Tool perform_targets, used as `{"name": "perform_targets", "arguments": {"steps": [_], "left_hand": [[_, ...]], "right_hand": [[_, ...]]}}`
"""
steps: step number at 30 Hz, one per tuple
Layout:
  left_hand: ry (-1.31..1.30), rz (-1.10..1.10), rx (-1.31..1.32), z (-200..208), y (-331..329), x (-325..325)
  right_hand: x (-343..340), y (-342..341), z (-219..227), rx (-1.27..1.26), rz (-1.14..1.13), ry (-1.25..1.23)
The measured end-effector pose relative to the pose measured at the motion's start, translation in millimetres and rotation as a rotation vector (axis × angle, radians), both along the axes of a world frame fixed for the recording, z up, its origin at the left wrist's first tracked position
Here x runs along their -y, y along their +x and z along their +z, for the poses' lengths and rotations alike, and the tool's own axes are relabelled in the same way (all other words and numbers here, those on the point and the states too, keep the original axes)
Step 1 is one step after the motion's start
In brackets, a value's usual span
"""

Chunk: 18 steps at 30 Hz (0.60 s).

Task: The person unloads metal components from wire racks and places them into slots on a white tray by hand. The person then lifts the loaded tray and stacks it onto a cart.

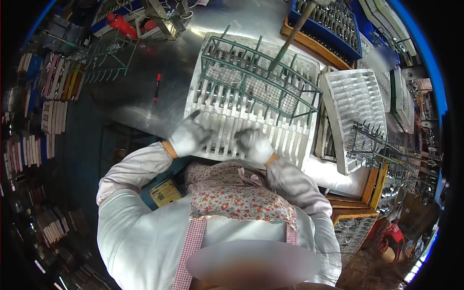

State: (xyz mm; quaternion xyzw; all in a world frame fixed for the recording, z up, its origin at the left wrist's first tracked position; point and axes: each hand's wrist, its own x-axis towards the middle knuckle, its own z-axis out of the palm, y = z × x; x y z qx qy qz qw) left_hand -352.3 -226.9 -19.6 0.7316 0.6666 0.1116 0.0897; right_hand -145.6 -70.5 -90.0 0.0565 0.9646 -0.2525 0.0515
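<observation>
Both of my hands wear white gloves with grey fingertips. They hover over the near part of a white slotted foam tray, whose slots hold several slim metal pieces. My left hand is at the tray's left edge, its fingers apart, one pointing away from me; nothing shows in it. To its right, my right hand has its fingers curled together over the slots; whatever they pinch is too small or hidden. A green wire rack with mesh panels and upright prongs lies across the tray's far half, beyond both hands.
A red-and-black marker lies on the metal table, left of the tray. Another slotted foam tray leans at the right. Far right stands a blue crate of metal parts. A second green rack is far left, near a red bottle.
</observation>
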Motion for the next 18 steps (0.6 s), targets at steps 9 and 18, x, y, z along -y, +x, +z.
{"name": "perform_targets", "arguments": {"steps": [9,18], "left_hand": [[-0.122,1.035,0.013,-133.2,-110.8,-79.2],[-0.364,0.897,-0.144,-164.3,-119.3,-102.3]], "right_hand": [[-51.2,-96.8,-50.2,0.066,-0.919,0.132],[-42.1,-112.3,-65.9,0.19,-1.52,0.323]]}}
